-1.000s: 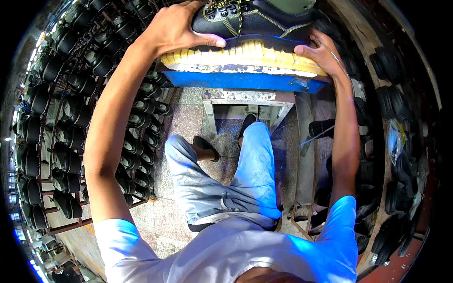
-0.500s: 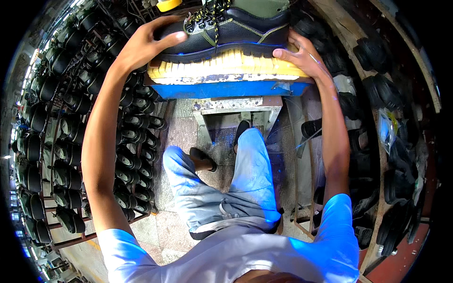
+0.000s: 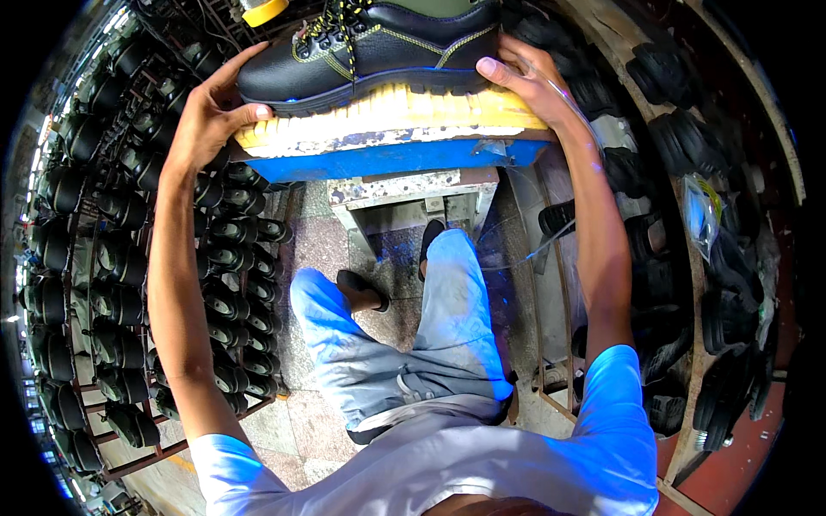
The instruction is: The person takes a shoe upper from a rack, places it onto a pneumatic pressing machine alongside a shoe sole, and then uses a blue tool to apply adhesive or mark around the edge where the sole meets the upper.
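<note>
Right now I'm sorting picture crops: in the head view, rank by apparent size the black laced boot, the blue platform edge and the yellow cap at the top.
1. Blue platform edge and black laced boot: similar length, too close to rank; the boot is cropped.
2. Yellow cap, clearly smallest.

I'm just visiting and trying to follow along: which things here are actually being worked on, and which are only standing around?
In hand:
- black laced boot, gripped at both ends by the left hand and right hand
- yellow pad under its sole
- blue platform beneath

Standing around:
- racks of black boots on the left
- more black boots on the right
</note>
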### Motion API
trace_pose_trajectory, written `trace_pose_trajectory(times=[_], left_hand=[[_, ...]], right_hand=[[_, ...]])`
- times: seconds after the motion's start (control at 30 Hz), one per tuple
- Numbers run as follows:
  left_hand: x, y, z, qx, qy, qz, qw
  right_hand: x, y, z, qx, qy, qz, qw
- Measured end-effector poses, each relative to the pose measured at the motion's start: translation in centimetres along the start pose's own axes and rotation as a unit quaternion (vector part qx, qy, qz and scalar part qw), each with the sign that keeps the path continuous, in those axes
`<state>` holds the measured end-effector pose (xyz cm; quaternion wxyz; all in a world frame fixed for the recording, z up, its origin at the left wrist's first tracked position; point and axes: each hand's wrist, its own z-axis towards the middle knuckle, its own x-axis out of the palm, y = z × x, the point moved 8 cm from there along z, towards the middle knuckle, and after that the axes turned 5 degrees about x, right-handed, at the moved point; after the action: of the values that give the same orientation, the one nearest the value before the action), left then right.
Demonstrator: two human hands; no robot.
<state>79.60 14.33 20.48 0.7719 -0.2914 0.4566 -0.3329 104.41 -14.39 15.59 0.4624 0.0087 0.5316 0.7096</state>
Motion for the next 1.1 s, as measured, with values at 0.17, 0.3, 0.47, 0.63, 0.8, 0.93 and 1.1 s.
trace_pose_trajectory(times=[0.17,0.3,0.47,0.63,0.8,0.93,1.1], left_hand=[[-0.3,0.3,-0.1,0.011,0.001,0.031,0.999],[-0.3,-0.2,-0.7,0.036,0.006,0.083,0.996],[1.4,-2.6,-4.3,0.002,-0.043,0.101,0.994],[7.5,-10.0,-8.5,0.071,-0.253,0.339,0.903],[16.9,-12.8,-12.4,0.268,-0.229,0.338,0.873],[22.3,-13.7,-13.6,0.365,-0.174,0.402,0.822],[26.9,-15.4,-11.3,0.327,-0.150,0.372,0.856]], right_hand=[[0.5,0.2,-0.1,0.050,0.046,0.127,0.990],[0.7,-0.4,0.2,0.059,0.062,0.111,0.990],[-3.2,-1.4,-5.5,0.002,-0.180,0.184,0.966],[1.2,-17.3,-19.1,0.227,-0.313,0.285,0.877],[10.7,-21.4,-25.6,0.430,-0.275,0.402,0.760],[2.8,-6.4,-20.7,0.164,-0.312,0.354,0.866],[-1.1,12.7,-18.2,-0.083,-0.186,0.106,0.973]])
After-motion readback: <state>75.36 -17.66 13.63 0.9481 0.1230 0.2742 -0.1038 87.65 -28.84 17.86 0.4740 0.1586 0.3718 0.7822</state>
